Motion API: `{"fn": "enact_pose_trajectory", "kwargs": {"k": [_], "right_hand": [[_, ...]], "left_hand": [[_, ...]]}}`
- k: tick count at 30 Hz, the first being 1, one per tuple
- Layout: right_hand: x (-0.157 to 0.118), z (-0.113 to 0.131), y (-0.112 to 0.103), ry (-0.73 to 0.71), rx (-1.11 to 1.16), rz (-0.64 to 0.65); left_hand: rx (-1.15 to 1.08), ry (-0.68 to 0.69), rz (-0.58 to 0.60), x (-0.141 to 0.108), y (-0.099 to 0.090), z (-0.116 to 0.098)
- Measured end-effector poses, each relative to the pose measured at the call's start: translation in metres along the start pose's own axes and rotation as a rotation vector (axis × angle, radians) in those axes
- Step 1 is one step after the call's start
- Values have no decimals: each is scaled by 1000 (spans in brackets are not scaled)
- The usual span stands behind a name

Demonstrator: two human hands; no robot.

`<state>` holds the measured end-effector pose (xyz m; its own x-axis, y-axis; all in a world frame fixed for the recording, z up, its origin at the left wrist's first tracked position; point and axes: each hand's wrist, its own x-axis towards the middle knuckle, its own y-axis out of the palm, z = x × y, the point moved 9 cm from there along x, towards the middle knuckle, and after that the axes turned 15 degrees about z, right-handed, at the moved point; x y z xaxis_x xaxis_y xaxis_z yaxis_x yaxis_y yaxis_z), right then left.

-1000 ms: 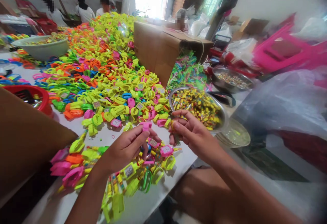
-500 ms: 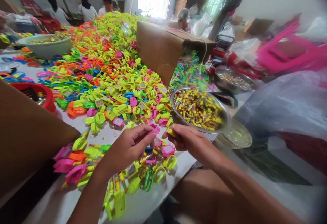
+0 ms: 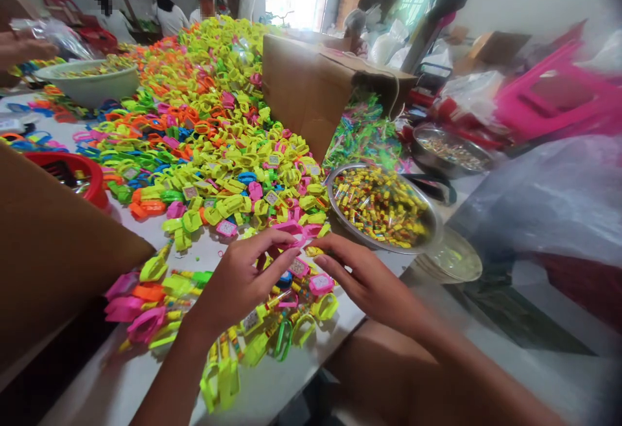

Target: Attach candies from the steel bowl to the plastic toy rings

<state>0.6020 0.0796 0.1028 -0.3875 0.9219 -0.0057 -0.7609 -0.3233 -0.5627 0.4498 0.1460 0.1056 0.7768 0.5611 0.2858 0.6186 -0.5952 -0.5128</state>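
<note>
1. Pink plastic toy watch (image 3: 290, 228) sits at the fingertips, just above the white table (image 3: 275, 397).
2. Left hand (image 3: 240, 277), on its nine o'clock side, holds it with curled fingers; whether the thumb touches it too, I cannot tell.
3. Right hand (image 3: 362, 274), on the four o'clock side, pinches a yellow-capped tube (image 3: 312, 252) between thumb and forefinger, just beside the watch, perhaps touching it.
4. From the hands, a metal bowl (image 3: 339, 215) of yellow-capped tubes lies at two o'clock.
5. Eleven o'clock holds a large heap of toy watches (image 3: 228, 128), mostly yellow; twelve, a cardboard box (image 3: 304, 86).
6. Toward seven o'clock, yellow-green toy watches (image 3: 221, 377) with tubes attached lie on the table.
7. Far off at ten, a co-worker's hand (image 3: 24, 50) shows.
</note>
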Motion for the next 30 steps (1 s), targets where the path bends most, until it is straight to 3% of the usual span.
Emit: {"fn": "enact_pose_trajectory", "kwargs": {"k": [14,24,30], "right_hand": [[-2,6,4,-34,19,-43],[-5,9,-4,-63,135,-131],[-7,6,-10,-31,59,-175]], "left_hand": [[161,203,-44,1,6,-29],[164,238,-56,-3,5,-29],[506,384,-26,-8,7,-44]]}}
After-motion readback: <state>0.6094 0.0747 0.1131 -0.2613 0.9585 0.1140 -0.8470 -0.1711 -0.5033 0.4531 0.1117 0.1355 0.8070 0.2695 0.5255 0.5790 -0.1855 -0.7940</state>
